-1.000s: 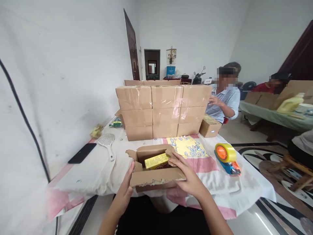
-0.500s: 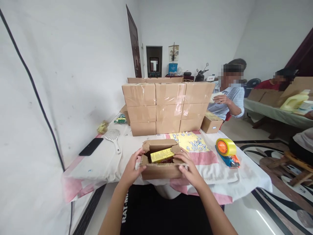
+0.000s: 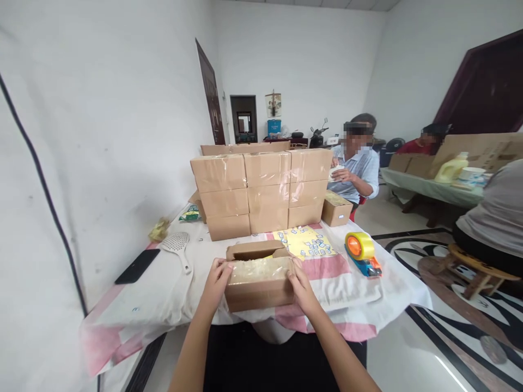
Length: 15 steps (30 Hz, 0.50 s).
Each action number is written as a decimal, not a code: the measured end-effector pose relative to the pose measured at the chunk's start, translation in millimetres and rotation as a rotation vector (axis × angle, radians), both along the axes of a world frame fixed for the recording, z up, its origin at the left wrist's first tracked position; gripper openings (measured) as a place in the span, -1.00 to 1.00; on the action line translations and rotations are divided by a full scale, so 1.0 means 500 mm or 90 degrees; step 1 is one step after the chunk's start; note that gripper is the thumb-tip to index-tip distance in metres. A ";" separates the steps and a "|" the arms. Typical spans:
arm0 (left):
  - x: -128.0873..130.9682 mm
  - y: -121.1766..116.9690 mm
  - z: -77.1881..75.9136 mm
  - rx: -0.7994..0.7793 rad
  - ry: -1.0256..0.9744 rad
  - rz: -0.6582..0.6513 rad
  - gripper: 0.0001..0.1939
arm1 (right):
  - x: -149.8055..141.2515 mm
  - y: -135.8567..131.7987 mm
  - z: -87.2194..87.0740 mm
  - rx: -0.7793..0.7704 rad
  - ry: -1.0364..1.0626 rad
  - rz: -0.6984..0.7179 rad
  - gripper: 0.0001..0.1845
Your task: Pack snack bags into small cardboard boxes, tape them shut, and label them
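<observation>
A small cardboard box sits on the cloth in front of me, its near flap folded inward over the opening. The far flap still stands up, leaving a narrow dark gap. Through the gap a sliver of yellow shows; the rest of the contents is hidden. My left hand grips the box's left end, thumb on the flap's corner. At the right end, my right hand holds the box the same way, fingers at the flap's edge.
Stacked taped cartons stand behind the box. A tape dispenser lies right, beyond a yellow sticker sheet. On the left are a white slotted skimmer and a black phone. A person sits behind the cartons.
The box's near flap has come down over the opening, covering the yellow packet that lay visible inside. Both hands have shifted onto the flap's ends. The camera view has turned slightly right.
</observation>
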State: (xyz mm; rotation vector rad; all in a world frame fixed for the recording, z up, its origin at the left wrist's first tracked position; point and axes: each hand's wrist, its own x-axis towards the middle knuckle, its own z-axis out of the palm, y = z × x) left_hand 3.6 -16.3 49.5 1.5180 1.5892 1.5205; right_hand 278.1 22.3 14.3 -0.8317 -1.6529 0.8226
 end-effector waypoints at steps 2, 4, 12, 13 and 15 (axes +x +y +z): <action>-0.001 0.005 -0.008 0.008 -0.016 0.011 -0.68 | -0.002 0.003 -0.012 -0.024 0.031 -0.012 -0.46; -0.004 0.011 -0.017 0.017 -0.038 0.021 -0.59 | -0.004 0.009 -0.020 -0.066 0.075 -0.005 -0.34; -0.009 0.012 -0.027 0.005 -0.033 0.023 -0.48 | -0.003 0.015 -0.006 -0.103 0.092 0.038 -0.18; -0.010 0.012 -0.025 0.004 -0.018 0.016 -0.52 | -0.003 0.015 -0.005 -0.101 0.091 0.033 -0.19; -0.012 0.014 -0.020 0.005 0.011 0.006 -0.54 | -0.003 0.017 -0.004 -0.103 0.081 0.026 -0.21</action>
